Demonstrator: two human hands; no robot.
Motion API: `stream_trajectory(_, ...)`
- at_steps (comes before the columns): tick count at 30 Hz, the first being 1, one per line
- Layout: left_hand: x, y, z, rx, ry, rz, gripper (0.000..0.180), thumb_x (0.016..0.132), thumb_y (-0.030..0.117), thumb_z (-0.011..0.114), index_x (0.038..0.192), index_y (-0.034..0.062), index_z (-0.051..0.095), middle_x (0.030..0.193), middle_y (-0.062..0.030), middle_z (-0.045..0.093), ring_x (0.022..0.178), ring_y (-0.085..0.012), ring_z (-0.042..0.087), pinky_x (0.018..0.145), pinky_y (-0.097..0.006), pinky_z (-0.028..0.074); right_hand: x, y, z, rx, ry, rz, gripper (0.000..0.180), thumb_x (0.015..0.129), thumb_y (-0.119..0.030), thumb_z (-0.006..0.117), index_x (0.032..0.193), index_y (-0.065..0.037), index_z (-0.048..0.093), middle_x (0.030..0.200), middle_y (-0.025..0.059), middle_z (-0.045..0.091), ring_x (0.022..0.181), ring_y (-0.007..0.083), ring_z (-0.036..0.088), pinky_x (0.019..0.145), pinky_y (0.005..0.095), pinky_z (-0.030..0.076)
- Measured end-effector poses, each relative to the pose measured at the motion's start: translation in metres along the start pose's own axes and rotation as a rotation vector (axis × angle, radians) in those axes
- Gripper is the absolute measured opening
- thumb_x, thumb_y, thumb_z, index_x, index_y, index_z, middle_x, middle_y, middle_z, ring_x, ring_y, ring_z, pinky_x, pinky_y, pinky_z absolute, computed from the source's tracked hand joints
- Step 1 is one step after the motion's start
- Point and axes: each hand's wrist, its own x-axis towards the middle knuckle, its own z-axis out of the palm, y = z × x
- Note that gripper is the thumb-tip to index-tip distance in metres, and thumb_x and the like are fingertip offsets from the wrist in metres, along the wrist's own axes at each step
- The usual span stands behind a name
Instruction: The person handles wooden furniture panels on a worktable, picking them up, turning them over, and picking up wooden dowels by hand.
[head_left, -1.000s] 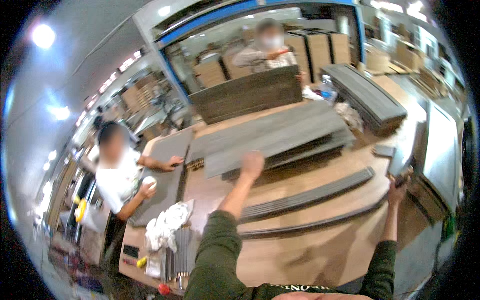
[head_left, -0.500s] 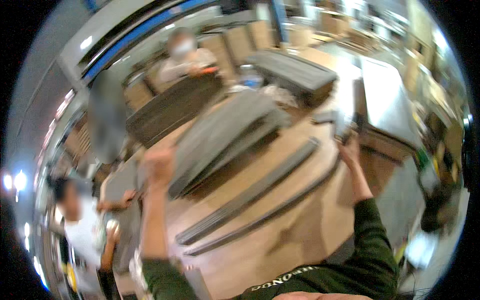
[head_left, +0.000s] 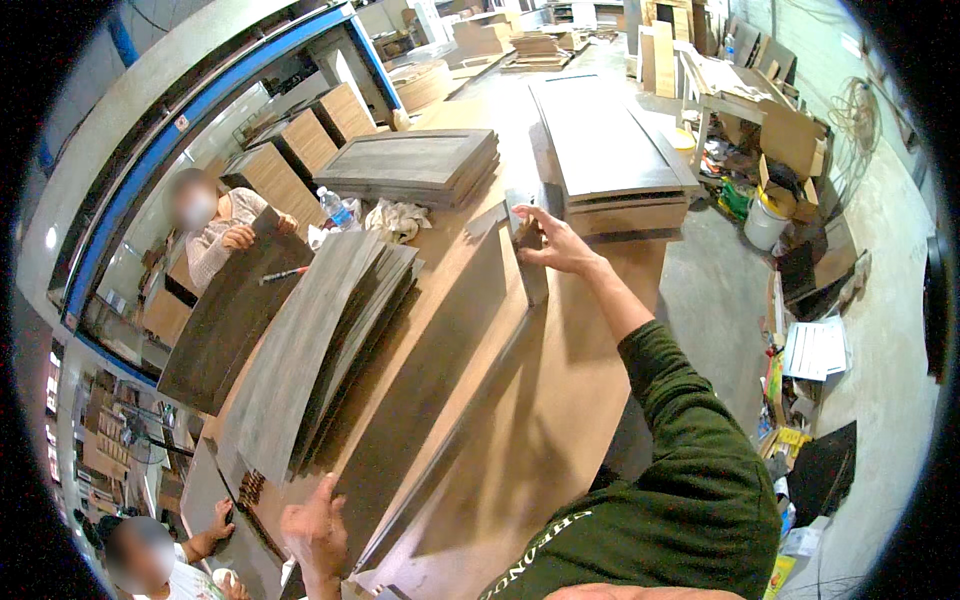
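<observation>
My right hand grips a dark wooden piece at the far part of the table, thumb and fingers around its edge. Running from there toward me is a long, narrow dark strip across the wooden tabletop. Near that strip's closer end is my left hand, smeared by motion, so its grip is unclear. Left of the strip lies a broad dark band; I cannot tell board from shadow. Beside it rests a fanned stack of grey wood-grain boards.
Panel stacks stand at the back left and back right. A water bottle and crumpled cloth lie between. One person holds a dark board; another person's hand is at lower left. A white bucket stands right.
The view has turned to the right and steadied. My left hand has come down from its raised position toward the near end of the table. My right hand stays at the dark wooden piece.
</observation>
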Motion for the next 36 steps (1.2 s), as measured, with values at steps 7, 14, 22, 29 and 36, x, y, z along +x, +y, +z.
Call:
stream_trajectory(7, -0.004, 0.009, 0.005, -0.024, -0.128, -0.005, 0.039, 0.072, 0.009, 0.065, 0.109, 0.0120, 0.058, 0.061, -0.0084, 0.057, 0.050, -0.0223, 0.051, 0.053, -0.031, 0.035, 0.004, 0.019, 0.005, -0.005, 0.048, -0.024, 0.068, 0.069, -0.016, 0.072, 0.127, -0.023, 0.039, 0.121, 0.0068, 0.049, 0.107, 0.0214, 0.048, 0.090, 0.0338, 0.041)
stream_trajectory(14, -0.009, 0.013, 0.012, -0.100, -0.107, -0.074, 0.039, 0.071, 0.009, 0.066, 0.109, 0.0119, 0.059, 0.055, -0.0078, 0.052, 0.048, -0.0239, 0.049, 0.053, -0.031, 0.035, 0.004, 0.011, -0.002, 0.075, 0.009, 0.068, 0.063, 0.068, -0.011, 0.074, 0.122, -0.021, 0.043, 0.120, 0.0013, 0.050, 0.104, 0.0157, 0.048, 0.088, 0.0322, 0.043)
stream_trajectory(22, -0.002, 0.010, 0.017, -0.036, -0.120, -0.006, 0.040, 0.071, 0.008, 0.066, 0.110, 0.0122, 0.059, 0.058, -0.0085, 0.055, 0.049, -0.0228, 0.050, 0.054, -0.032, 0.036, 0.012, 0.005, 0.008, 0.177, 0.037, 0.202, 0.057, 0.073, -0.050, 0.063, 0.109, -0.010, 0.045, 0.106, 0.0109, 0.051, 0.102, 0.0226, 0.048, 0.089, 0.0351, 0.038)
stream_trajectory(29, -0.007, -0.008, 0.048, -0.099, -0.143, -0.011, 0.039, 0.073, 0.007, 0.063, 0.111, 0.0121, 0.058, 0.066, -0.0086, 0.059, 0.053, -0.0219, 0.053, 0.055, -0.031, 0.037, 0.019, 0.011, 0.037, -0.002, 0.298, 0.237, 0.053, 0.071, -0.045, 0.064, 0.106, -0.010, 0.044, 0.109, 0.0121, 0.050, 0.104, 0.0271, 0.049, 0.088, 0.0393, 0.038)
stream_trajectory(36, -0.023, -0.019, 0.078, -0.070, -0.100, -0.072, 0.042, 0.074, 0.008, 0.062, 0.116, 0.0124, 0.056, 0.077, -0.0072, 0.062, 0.063, -0.0205, 0.056, 0.062, -0.033, 0.039, 0.016, 0.018, 0.059, -0.017, 0.536, -0.035, 0.045, 0.073, -0.027, 0.063, 0.111, -0.014, 0.042, 0.096, 0.0073, 0.046, 0.090, 0.0196, 0.048, 0.081, 0.0322, 0.041)
